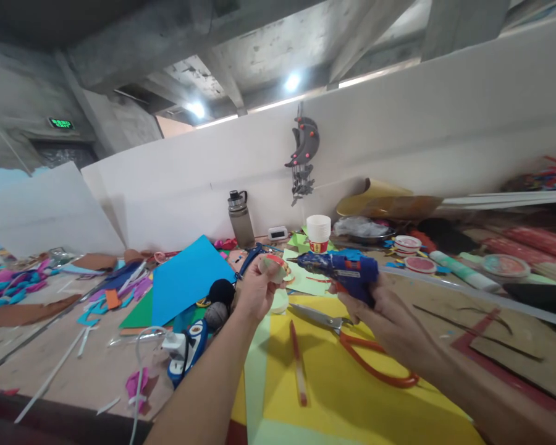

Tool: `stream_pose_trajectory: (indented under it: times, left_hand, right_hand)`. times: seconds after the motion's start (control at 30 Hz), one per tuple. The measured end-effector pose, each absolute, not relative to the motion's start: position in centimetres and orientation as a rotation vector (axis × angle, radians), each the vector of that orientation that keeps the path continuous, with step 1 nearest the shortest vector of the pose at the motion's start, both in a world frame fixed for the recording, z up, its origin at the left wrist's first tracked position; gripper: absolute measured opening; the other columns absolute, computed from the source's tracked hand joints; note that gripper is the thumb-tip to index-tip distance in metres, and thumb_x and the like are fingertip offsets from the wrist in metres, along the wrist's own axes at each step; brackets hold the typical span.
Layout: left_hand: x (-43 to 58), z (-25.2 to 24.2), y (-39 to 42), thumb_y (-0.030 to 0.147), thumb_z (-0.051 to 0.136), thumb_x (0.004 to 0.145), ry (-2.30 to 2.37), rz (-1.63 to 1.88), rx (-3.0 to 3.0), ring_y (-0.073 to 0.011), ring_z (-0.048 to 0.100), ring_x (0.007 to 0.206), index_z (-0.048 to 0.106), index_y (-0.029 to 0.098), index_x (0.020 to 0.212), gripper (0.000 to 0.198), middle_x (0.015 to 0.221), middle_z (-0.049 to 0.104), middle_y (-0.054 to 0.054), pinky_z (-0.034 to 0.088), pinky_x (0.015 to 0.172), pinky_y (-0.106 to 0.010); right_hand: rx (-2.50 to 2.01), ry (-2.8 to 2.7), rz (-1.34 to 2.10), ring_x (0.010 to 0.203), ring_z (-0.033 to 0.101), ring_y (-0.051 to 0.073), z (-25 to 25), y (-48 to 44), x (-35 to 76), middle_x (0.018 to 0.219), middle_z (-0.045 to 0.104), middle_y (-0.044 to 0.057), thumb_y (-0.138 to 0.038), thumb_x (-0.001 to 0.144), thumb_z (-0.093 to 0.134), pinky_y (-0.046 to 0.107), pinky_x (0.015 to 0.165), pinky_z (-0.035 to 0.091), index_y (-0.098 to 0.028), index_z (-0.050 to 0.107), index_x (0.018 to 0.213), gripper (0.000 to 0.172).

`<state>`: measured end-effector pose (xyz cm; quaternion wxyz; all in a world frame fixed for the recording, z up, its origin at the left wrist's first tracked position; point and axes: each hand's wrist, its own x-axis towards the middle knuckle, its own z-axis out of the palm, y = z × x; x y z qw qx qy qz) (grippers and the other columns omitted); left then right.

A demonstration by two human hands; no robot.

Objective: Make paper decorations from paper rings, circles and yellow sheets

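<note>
My left hand (pixel 256 290) is closed on a small rounded paper piece (pixel 273 262), pale with a red-patterned edge. Its exact kind is hard to make out. My right hand (pixel 375 315) grips a blue hot glue gun (pixel 347 270), its nozzle pointing left, close to the paper piece; I cannot tell whether they touch. Below the hands, orange-handled scissors (pixel 347 340) and a reddish pen or pencil (pixel 298 364) lie on yellow paper (pixel 352 402). Behind the glue gun stands a stack of white paper cups (pixel 318 230) with a red band at the bottom.
Left of my hands are a blue sheet (pixel 189 278), a blue-and-white power strip (pixel 189 352) with a cable, and dark pompoms (pixel 220 292). A grey bottle (pixel 241 222) stands by the white partition (pixel 189 179). Paper tubs (pixel 408 245) and a cutting board (pixel 426 309) lie right.
</note>
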<state>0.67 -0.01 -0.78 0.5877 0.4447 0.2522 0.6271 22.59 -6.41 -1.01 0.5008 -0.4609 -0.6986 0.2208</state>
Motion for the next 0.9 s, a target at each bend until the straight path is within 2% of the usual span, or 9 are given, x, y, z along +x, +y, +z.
stream_pose_trajectory:
  times: [0.2,0.37,0.53,0.9]
  left_hand:
    - [0.9,-0.6,-0.3,0.032,0.085,0.063,0.637,1.490,1.069,-0.0099,0.058,0.059,0.060,0.017,0.077,0.032,0.071,0.063,0.001,0.050,0.053,-0.021]
    - [1.0,-0.5,-0.5,0.032,0.084,0.063,0.639,1.490,1.095,-0.0097,0.058,0.059,0.060,0.016,0.077,0.032,0.071,0.062,0.001,0.051,0.055,-0.022]
    - [1.0,-0.5,-0.5,0.030,0.083,0.064,0.680,1.493,1.144,-0.0094,0.058,0.058,0.060,0.016,0.076,0.029,0.068,0.063,0.002,0.049,0.054,-0.021]
    - [0.5,-1.5,0.3,0.031,0.078,0.069,0.846,1.563,1.331,-0.0113,0.058,0.061,0.068,0.017,0.080,0.020,0.074,0.067,0.000,0.048,0.059,-0.023]
  right_hand:
    - [-1.153,-1.738,0.491,0.082,0.060,0.025,-1.1,-6.4,22.4,0.094,0.066,0.007,-0.048,0.088,0.052,0.036,0.071,0.049,-0.020,0.061,0.109,0.036]
    - [-1.211,-1.772,0.476,0.083,0.060,0.025,-1.7,-6.2,22.6,0.095,0.066,0.007,-0.051,0.089,0.049,0.038,0.075,0.049,-0.019,0.059,0.102,0.036]
    - [-1.170,-1.765,0.467,0.089,0.061,0.025,-2.2,-6.0,22.6,0.100,0.067,0.008,-0.048,0.090,0.050,0.037,0.079,0.048,-0.020,0.058,0.109,0.034]
    - [-1.136,-1.800,0.441,0.076,0.061,0.024,-0.9,-6.3,22.4,0.088,0.067,0.007,-0.046,0.090,0.048,0.037,0.071,0.049,-0.020,0.061,0.097,0.030]
